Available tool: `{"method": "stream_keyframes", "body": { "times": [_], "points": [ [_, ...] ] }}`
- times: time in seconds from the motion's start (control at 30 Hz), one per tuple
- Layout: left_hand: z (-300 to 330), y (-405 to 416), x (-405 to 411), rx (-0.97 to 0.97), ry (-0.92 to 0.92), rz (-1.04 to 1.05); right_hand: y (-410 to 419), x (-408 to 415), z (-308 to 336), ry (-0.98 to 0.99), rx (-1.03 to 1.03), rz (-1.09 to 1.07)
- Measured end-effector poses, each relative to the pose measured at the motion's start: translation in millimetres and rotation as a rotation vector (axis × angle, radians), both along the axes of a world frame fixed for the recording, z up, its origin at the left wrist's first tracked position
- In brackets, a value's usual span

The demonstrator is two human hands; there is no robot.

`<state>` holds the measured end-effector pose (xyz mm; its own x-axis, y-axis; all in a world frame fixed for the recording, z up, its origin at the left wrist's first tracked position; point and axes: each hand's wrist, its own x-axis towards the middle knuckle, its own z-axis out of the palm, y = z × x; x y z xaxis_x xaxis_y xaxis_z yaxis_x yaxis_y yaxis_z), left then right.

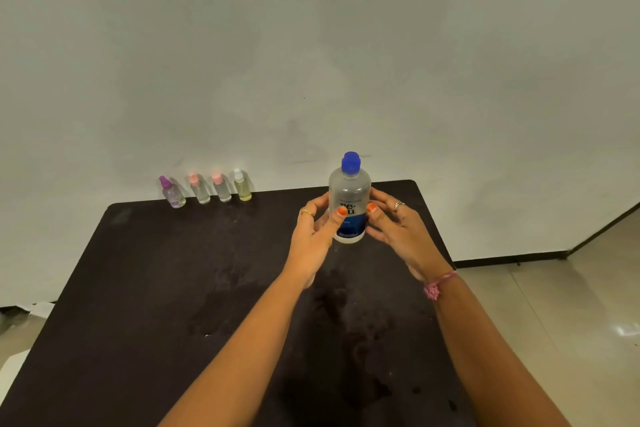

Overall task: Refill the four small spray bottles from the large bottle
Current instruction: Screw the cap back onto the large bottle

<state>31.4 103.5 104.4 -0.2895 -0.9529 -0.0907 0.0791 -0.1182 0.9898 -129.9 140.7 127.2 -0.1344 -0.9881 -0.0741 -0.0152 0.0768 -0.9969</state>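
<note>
Pale wall fills the upper frame above a dark desk, where the large bottle stands upright right of centre, blue cap on, long axis vertical. The left hand and right hand flank it, each grip open and curled, thumbs touching the label, neither clearly clamped. The four small spray bottles line the desk's far edge, well apart toward the frame's left, nearer the left hand.
</note>
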Motion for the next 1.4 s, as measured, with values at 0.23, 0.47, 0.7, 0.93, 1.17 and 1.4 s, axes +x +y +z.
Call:
{"method": "stream_keyframes", "body": {
  "times": [0.23, 0.47, 0.7, 0.93, 1.17, 1.4],
  "points": [
    [-13.1, -46.1, -24.8, -0.002, -0.146, -0.018, -40.4, -22.6, -20.9, 0.036, 0.094, -0.033],
    [-43.1, -86.9, -44.0, 0.035, -0.207, -0.106, -79.4, -39.7, -56.2, 0.04, 0.162, -0.04],
    [-76.1, -102.8, -58.7, 0.192, -0.186, -0.075, -103.7, -47.7, -95.7, -0.028, 0.226, -0.101],
    [-104.4, -114.1, -67.4, 0.303, -0.215, -0.011, -112.0, -47.1, -130.1, -0.055, 0.296, -0.145],
    [-116.7, -120.6, -70.7, 0.325, -0.268, -0.007, -115.7, -44.3, -140.5, -0.083, 0.323, -0.173],
    [-120.7, -121.9, -71.3, 0.309, -0.296, -0.006, -117.3, -44.0, -145.9, -0.086, 0.312, -0.194]
  ]
}}
